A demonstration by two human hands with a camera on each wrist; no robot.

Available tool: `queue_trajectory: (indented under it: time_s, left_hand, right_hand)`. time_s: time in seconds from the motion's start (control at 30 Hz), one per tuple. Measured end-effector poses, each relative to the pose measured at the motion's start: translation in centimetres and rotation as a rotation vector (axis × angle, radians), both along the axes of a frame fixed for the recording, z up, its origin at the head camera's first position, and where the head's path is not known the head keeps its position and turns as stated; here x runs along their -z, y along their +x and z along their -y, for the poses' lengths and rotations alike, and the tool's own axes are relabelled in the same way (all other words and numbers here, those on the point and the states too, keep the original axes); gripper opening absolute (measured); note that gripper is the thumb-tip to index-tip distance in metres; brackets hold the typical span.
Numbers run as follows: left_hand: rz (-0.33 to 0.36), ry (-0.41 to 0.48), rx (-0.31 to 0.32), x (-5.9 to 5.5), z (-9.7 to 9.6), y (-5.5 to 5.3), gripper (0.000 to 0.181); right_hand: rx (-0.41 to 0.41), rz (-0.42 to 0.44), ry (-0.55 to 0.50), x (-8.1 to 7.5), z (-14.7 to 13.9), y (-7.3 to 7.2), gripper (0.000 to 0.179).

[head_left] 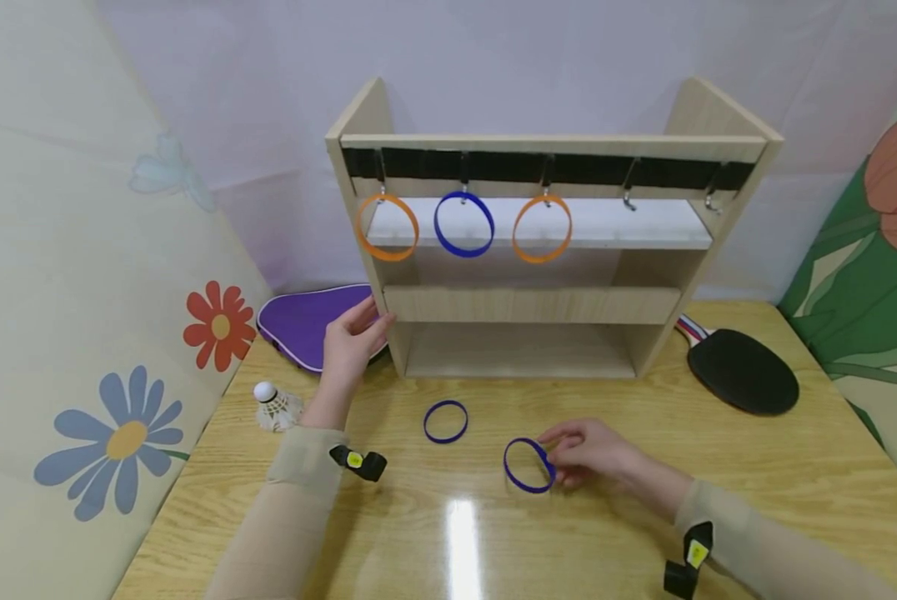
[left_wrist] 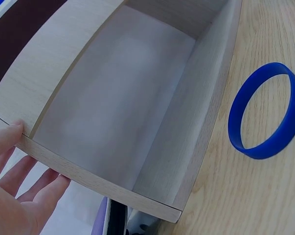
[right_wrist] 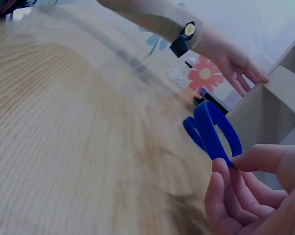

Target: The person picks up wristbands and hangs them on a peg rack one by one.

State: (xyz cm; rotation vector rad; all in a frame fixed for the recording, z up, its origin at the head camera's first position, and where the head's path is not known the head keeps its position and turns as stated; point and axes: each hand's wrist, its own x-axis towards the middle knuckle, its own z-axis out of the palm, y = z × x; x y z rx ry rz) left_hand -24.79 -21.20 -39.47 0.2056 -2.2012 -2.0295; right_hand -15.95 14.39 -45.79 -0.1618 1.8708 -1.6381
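My right hand (head_left: 587, 454) pinches a blue ring (head_left: 529, 488) between thumb and fingers, tilted up close over the table. In the right wrist view the blue ring (right_wrist: 208, 129) rises from the fingertips. A second blue ring (head_left: 443, 441) lies on the table to its left. At the left side of a wooden shelf unit (head_left: 531, 305), my left hand (head_left: 353, 342) grips the side panel. The left wrist view has its thumb on the front edge and the fingers outside. From the shelf's hooks hang an orange ring (head_left: 392, 257), a blue ring (head_left: 463, 252) and another orange ring (head_left: 540, 259).
Two bare hooks (head_left: 628, 201) are at the right of the black strip (head_left: 591, 170). A purple case (head_left: 302, 321) and a shuttlecock (head_left: 276, 408) are on the left. To the right of the shelf lies a black table tennis paddle (head_left: 744, 371). Patterned cloth walls border the table (head_left: 388, 533).
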Motion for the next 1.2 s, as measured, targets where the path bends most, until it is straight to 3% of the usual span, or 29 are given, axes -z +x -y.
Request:
queue_trajectory:
  time_s: [0.6,0.83,1.2]
  left_hand:
    - [-0.013,0.004,-0.001,0.1,0.1,0.0,0.051]
    - [-0.013,-0.002,0.005,0.1,0.1,-0.1,0.051]
    - [-0.016,-0.018,0.013,0.2,0.2,-0.1,0.052]
  right_hand:
    - [0.064,0.065,-0.091,-3.1,-2.3,-1.2,0.051]
    - [0.071,0.021,-0.14,-4.5,-3.3,-1.7,0.048]
    - [0.156,-0.012,-0.219,-7.2,-4.7,-2.4,0.02]
